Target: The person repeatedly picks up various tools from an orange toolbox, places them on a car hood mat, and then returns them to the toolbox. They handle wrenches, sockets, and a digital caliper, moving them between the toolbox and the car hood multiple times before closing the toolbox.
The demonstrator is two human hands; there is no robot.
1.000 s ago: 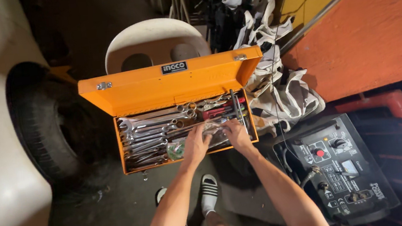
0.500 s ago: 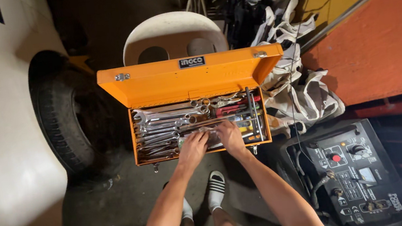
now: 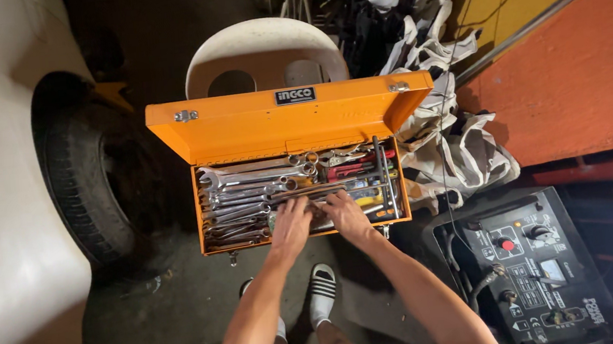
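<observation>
In the centre of the frame, my left hand (image 3: 292, 225) and right hand (image 3: 345, 216) rest side by side, palms down, on the spanners (image 3: 245, 201) piled in the open orange toolbox (image 3: 286, 125). My fingers lie spread over the metal; whether they grip any tool I cannot tell. The box sits before a white plastic chair (image 3: 263, 51). A car tyre (image 3: 84, 188) fills the left, a black welding machine (image 3: 533, 269) the lower right, pale bags (image 3: 447, 134) the upper right.

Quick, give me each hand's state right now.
Left hand: open, fingers spread on the wrenches in the orange toolbox.
Right hand: among the tools; grip cannot be told.
</observation>
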